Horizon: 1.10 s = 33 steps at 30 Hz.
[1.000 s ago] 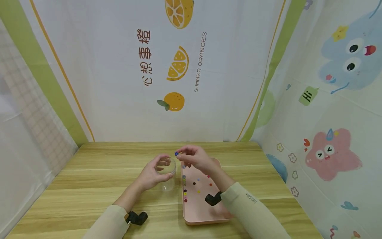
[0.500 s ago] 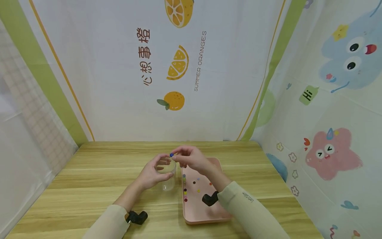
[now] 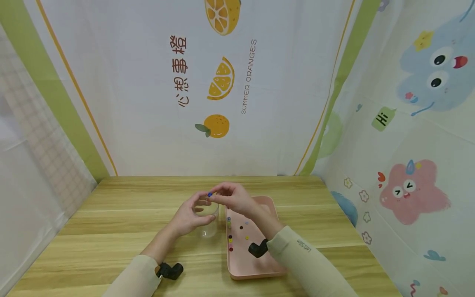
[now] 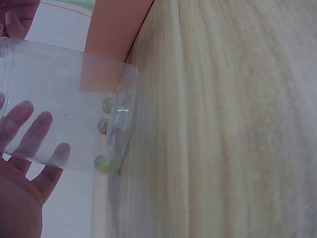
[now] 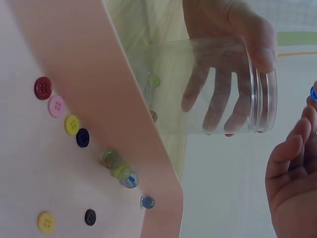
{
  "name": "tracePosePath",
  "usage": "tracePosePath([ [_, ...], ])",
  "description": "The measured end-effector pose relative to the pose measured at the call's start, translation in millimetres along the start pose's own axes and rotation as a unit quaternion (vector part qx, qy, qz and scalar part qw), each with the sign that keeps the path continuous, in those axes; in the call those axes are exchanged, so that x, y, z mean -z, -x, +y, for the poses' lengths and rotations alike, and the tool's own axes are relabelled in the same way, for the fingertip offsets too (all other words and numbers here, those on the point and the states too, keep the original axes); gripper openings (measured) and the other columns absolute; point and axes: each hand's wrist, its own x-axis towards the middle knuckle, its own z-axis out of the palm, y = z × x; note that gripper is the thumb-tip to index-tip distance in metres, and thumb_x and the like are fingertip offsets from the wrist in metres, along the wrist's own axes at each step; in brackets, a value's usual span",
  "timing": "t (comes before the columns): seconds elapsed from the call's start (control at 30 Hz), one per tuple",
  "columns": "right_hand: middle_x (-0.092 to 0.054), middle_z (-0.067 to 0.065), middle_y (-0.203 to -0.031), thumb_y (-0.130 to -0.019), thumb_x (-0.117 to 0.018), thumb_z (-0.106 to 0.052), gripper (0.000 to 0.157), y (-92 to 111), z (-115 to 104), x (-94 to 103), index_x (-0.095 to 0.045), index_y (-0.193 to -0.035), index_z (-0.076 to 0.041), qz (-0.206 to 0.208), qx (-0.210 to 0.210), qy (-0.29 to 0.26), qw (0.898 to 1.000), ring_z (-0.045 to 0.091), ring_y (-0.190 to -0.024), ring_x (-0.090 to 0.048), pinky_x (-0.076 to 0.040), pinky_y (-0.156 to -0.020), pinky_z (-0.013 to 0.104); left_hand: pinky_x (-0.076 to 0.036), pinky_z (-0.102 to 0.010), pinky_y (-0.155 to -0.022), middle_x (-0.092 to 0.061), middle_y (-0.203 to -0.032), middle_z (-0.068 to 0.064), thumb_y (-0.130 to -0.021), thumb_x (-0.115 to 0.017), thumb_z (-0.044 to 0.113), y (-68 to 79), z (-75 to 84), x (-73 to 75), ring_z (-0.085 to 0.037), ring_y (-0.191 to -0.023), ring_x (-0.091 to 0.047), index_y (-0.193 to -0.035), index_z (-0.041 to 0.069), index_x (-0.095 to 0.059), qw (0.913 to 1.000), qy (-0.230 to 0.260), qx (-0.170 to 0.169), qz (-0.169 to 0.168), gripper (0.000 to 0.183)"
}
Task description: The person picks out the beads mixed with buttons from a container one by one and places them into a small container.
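Gripping from the left, the left hand point(image 3: 188, 216) is partly encircling an upright clear plastic jar point(image 3: 209, 230), while a blue marble point(image 3: 210, 194) is hanging just above its open mouth, pinched by the right hand point(image 3: 235, 200).

The jar point(image 4: 74, 106) looks clear glossy plastic, the tray point(image 3: 245, 260) smooth matt plastic, the table point(image 3: 200, 268) grained wood

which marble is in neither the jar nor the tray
The deep blue marble, pinched by the right hand; the other visible marbles lie in the jar or tray.
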Motion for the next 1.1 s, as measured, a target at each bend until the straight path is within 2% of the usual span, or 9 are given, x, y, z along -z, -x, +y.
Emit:
tracePosePath([
  [0.07, -0.067, 0.0, -0.089, -0.105, -0.075, -0.021, 0.023, -1, 0, -2.0, -0.079, -0.124, -0.009, 0.002, 0.009, 0.006, 1.0, 0.015, -0.07, -0.051, -0.044, -0.061, 0.023, -0.05, -0.067, -0.117, -0.064, -0.147, -0.016, -0.093, -0.087, 0.024, 0.5, 0.3, 0.1, -0.041, -0.139, -0.061, -0.154, 0.016, -0.053, 1.0, -0.003, 0.0, -0.001, 0.07],
  [0.13, -0.064, -0.004, -0.086, -0.105, -0.075, -0.02, 0.022, -1, 1, -3.8, -0.079, -0.123, -0.009, 0.003, 0.016, 0.012, 1.0, 0.012, -0.069, -0.049, -0.042, -0.06, 0.023, -0.049, -0.067, -0.117, -0.064, -0.147, -0.016, -0.093, -0.087, 0.025, 1.0, 0.6, 0.2, -0.04, -0.139, -0.061, -0.155, 0.016, -0.053, 1.0, -0.003, 0.0, -0.002, 0.07],
  [0.23, -0.062, -0.004, -0.086, -0.104, -0.076, -0.021, 0.02, -2, 4, -6.7, -0.08, -0.121, -0.011, 0.009, 0.02, 0.026, 0.999, 0.012, -0.069, -0.049, -0.041, -0.06, 0.023, -0.049, -0.067, -0.117, -0.064, -0.148, -0.015, -0.094, -0.087, 0.025, 1.9, 0.8, 0.1, -0.04, -0.139, -0.06, -0.155, 0.015, -0.053, 1.0, -0.003, -0.001, -0.004, 0.07],
  [0.33, -0.065, 0.0, -0.097, -0.104, -0.077, -0.023, 0.023, -2, 5, -8.4, -0.08, -0.125, -0.015, 0.014, 0.016, 0.041, 0.999, 0.013, -0.073, -0.052, -0.044, -0.063, 0.024, -0.05, -0.066, -0.117, -0.063, -0.149, -0.015, -0.094, -0.086, 0.025, 2.5, 0.2, 0.0, -0.039, -0.139, -0.06, -0.155, 0.015, -0.053, 1.0, -0.004, 0.0, -0.004, 0.07],
  [0.53, -0.064, 0.012, -0.139, -0.102, -0.079, -0.027, 0.043, -2, 6, -6.9, -0.07, -0.143, -0.017, 0.026, 0.003, 0.049, 0.998, 0.016, -0.105, -0.062, -0.057, -0.08, 0.03, -0.05, -0.066, -0.116, -0.064, -0.148, -0.014, -0.094, -0.087, 0.023, 2.5, 1.0, -0.4, -0.039, -0.138, -0.062, -0.154, 0.016, -0.053, 1.0, -0.001, -0.004, 0.002, 0.069],
  [0.63, -0.062, 0.011, -0.149, -0.102, -0.079, -0.027, 0.05, -2, 7, -3.6, -0.065, -0.149, -0.019, 0.035, -0.002, 0.037, 0.999, 0.022, -0.121, -0.062, -0.059, -0.089, 0.035, -0.05, -0.066, -0.116, -0.065, -0.147, -0.015, -0.093, -0.087, 0.021, 1.8, 0.9, -0.1, -0.04, -0.137, -0.062, -0.153, 0.015, -0.053, 1.0, -0.001, -0.006, 0.003, 0.069],
  [0.73, -0.06, 0.01, -0.15, -0.101, -0.079, -0.026, 0.056, 0, 8, 0.7, -0.061, -0.153, -0.019, 0.041, -0.007, 0.027, 0.999, 0.029, -0.128, -0.062, -0.06, -0.094, 0.037, -0.05, -0.067, -0.115, -0.065, -0.146, -0.018, -0.094, -0.086, 0.02, 1.1, 0.2, 0.4, -0.041, -0.137, -0.062, -0.153, 0.012, -0.053, 1.0, -0.002, -0.008, 0.002, 0.069],
  [0.87, -0.059, 0.011, -0.15, -0.102, -0.079, -0.024, 0.059, 3, 11, 7.0, -0.057, -0.157, -0.019, 0.045, -0.013, 0.02, 0.999, 0.033, -0.13, -0.062, -0.06, -0.097, 0.037, -0.05, -0.068, -0.114, -0.064, -0.148, -0.024, -0.093, -0.086, 0.021, 0.3, 0.4, 0.8, -0.042, -0.137, -0.062, -0.154, 0.007, -0.052, 1.0, -0.001, -0.008, 0.0, 0.071],
  [1.1, -0.057, 0.012, -0.154, -0.102, -0.079, -0.021, 0.066, 11, 21, 19.1, -0.052, -0.161, -0.02, 0.055, -0.026, 0.01, 0.998, 0.023, -0.125, -0.062, -0.059, -0.101, 0.038, -0.05, -0.067, -0.115, -0.066, -0.145, -0.021, -0.092, -0.087, 0.022, -0.9, 2.4, -0.1, -0.042, -0.136, -0.063, -0.15, 0.012, -0.054, 1.0, 0.006, -0.005, 0.002, 0.068],
])
